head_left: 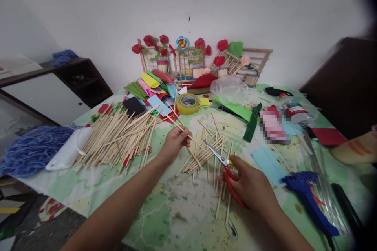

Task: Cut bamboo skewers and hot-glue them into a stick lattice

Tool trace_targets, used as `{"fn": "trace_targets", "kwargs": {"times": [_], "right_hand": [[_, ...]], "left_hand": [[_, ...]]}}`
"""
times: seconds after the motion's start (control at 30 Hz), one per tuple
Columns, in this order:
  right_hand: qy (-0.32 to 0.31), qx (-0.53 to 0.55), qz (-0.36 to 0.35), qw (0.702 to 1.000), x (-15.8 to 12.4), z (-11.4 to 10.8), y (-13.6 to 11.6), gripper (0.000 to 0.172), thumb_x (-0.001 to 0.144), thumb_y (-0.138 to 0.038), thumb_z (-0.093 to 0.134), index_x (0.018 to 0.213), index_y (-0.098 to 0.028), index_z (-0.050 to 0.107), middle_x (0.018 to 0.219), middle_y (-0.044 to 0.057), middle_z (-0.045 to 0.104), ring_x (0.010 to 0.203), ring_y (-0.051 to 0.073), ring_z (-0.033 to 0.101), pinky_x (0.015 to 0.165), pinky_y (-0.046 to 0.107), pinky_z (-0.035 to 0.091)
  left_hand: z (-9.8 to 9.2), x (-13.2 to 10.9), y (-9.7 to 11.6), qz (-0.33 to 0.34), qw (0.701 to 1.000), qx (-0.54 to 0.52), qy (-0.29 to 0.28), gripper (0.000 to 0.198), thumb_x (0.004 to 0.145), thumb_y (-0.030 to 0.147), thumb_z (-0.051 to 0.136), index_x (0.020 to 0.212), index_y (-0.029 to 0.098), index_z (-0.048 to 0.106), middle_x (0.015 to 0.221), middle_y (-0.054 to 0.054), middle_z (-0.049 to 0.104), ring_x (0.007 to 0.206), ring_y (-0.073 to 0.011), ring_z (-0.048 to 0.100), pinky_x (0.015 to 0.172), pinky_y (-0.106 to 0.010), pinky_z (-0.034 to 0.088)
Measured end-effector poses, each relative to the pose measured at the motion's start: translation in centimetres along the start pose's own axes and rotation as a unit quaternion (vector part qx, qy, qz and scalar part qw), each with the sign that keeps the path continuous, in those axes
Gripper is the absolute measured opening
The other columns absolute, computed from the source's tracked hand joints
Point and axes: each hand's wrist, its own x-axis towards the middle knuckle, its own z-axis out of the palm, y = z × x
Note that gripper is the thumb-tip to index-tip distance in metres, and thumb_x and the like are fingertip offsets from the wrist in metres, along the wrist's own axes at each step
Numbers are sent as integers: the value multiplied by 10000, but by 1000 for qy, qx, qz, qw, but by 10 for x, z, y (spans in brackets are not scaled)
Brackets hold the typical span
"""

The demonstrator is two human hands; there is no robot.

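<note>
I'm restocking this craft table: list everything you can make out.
Paper flowers: several, mostly red, back
Stick lattices: several, tan, by the wall
Folded papers: several, multicoloured, in front of lattices
Plastic bag: one, clear, back
Tape roll: one, yellow, mid-table
Long sticks: many, pale, left
Phone: one, black, beside long sticks
Short sticks: many, pale, centre
Cord bundles: two, blue, far left
Bottle: one, clear, right
Glue gun: one, blue, right
Tablecloth: one, green and white, underneath
Cabinet: one, dark, white-doored, left
Scissors: one, red-and-yellow-handled, centre
Held stick: one, pale, centre
Left hand: one, bare, on held stick
Right hand: one, bare, on scissors
</note>
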Motion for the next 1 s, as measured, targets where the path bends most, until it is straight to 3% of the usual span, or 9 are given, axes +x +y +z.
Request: {"fn": "trace_targets", "kwargs": {"times": [0.13,0.33,0.73,1.0], "right_hand": [[27,-20,-12,999,2,-2,6,404,760,-495,495,1083,-254,528,699,9,663,561,209,607,467,249,336],[64,-68,-72,993,3,1,9,529,747,-508,537,1183,-210,508,891,69,658,783,242,618,608,304,423],[46,-73,-79,993,3,3,10,541,766,-475,530,1220,-183,502,857,78,659,752,224,609,617,303,423],[45,-62,-66,995,1,3,9,502,752,-473,533,1192,-232,531,820,57,673,690,208,618,552,263,380]], "left_hand": [[0,0,-3,-1,1000,9,0,265,726,372,645,733,143,511,673,9,565,527,-59,481,470,-176,418],[-2,1,-7,15,1000,23,4,243,746,357,626,753,143,513,681,12,569,538,-60,490,483,-178,430],[0,-1,-6,25,999,21,-5,248,745,357,630,764,148,496,698,5,574,543,-64,495,474,-176,439],[0,-1,-3,19,1000,10,0,276,719,376,654,752,151,498,681,8,576,530,-61,487,467,-172,425]]}}
